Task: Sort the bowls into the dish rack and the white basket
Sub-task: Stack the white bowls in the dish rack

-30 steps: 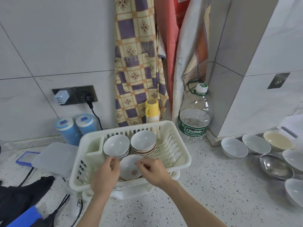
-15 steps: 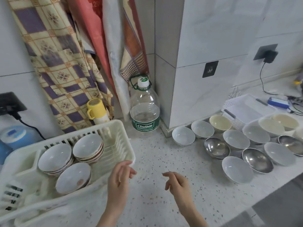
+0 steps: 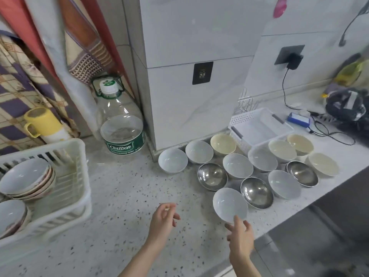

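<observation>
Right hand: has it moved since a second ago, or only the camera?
Yes. The right hand left the dish rack and now reaches the nearest white bowl, right of the water bottle.

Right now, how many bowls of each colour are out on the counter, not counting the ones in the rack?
White bowls: 6
Cream bowls: 4
Shiny metal bowls: 3
Total: 13
</observation>
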